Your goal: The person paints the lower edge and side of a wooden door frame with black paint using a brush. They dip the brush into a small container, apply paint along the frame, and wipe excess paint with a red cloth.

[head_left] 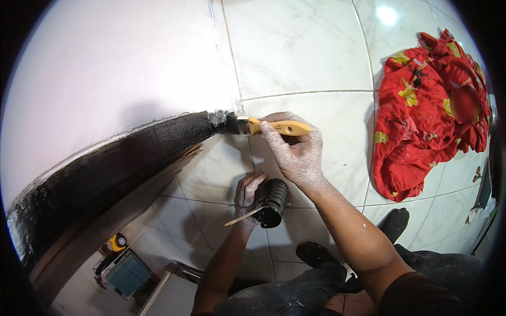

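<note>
My right hand (301,158), dusted with white specks, grips the yellow handle of a paintbrush (290,127). Its dark bristles touch the end of a black-painted wooden frame (121,150) beside the white wall, where a patch of whitish surface shows. Lower down, my left hand (249,190) is closed around the side of a black ribbed can (275,194), partly hidden behind it. The can is tilted, its dark mouth facing me, and a thin wooden stick (242,216) pokes out over the rim.
A crumpled red cloth with yellow flowers (421,131) lies on the white tiled floor (300,52) at the right. My dark-covered feet (316,253) are near the bottom. At lower left are a blue-grey box-like object (126,274) and a yellow thing with a black wheel (117,242).
</note>
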`<action>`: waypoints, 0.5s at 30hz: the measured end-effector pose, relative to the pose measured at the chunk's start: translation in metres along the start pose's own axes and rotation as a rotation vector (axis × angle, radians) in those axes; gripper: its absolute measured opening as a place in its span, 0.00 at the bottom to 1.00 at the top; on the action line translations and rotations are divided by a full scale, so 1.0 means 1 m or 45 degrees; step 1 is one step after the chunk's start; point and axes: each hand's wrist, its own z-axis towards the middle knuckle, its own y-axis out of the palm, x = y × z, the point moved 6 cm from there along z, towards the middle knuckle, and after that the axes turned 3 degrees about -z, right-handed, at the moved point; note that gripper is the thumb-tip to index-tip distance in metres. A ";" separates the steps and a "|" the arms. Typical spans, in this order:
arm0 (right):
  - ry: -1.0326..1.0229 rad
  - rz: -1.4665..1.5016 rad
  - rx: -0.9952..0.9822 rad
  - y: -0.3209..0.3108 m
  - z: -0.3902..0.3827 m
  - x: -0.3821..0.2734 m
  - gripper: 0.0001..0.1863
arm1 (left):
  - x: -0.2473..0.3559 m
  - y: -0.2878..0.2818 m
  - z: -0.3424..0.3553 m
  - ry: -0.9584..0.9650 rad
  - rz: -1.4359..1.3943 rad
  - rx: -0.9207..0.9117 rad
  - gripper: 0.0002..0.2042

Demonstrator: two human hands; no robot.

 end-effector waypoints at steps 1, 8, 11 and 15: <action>-0.063 -0.016 0.046 -0.005 0.000 -0.001 0.08 | -0.003 0.001 -0.002 0.013 -0.006 -0.022 0.43; -0.156 -0.231 0.114 -0.009 0.009 0.009 0.08 | 0.005 0.004 0.000 0.004 -0.015 0.035 0.44; -0.044 -0.114 0.053 0.002 0.007 0.006 0.08 | 0.000 0.006 -0.004 0.019 0.009 0.033 0.45; 0.037 0.021 0.014 0.003 0.000 -0.003 0.08 | -0.011 0.006 -0.009 0.016 0.081 0.010 0.45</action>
